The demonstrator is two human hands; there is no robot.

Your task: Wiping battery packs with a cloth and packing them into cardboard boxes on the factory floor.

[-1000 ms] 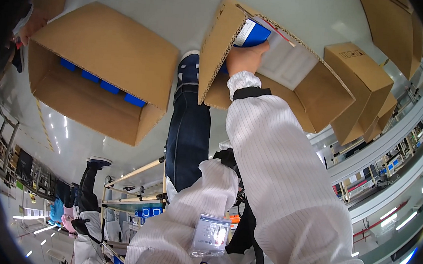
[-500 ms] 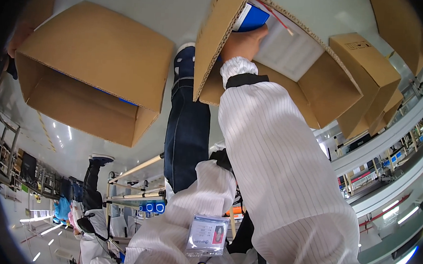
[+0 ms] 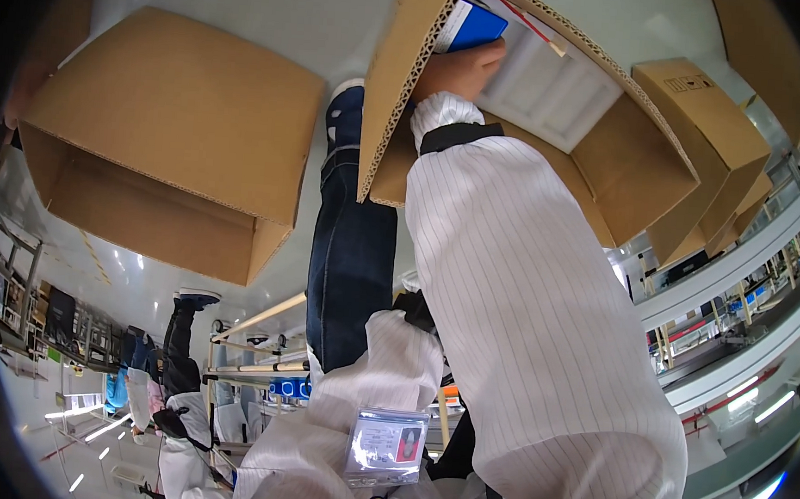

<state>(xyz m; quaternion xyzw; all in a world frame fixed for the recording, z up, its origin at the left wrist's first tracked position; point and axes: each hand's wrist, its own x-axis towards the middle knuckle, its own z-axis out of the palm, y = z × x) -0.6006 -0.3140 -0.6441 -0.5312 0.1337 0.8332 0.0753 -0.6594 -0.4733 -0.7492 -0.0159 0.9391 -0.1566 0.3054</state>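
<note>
My right hand reaches into an open cardboard carton at the top centre. Its fingers are closed on the near end of a blue box with a white label on one side. The carton's wall hides part of the hand and of that box. Beside the hand, a white, ribbed panel lines the carton, and a thin red strip runs along its upper edge. My left hand is out of view.
Another open carton stands at the left; a blurred hand-like shape at its edge has no clear owner. More cartons stand at the right beside a curved metal rail. My leg is between the two open cartons. People work farther back.
The view has shifted slightly. My right hand stays closed on the blue box inside the carton. A blue strip seen inside the left carton no longer shows.
</note>
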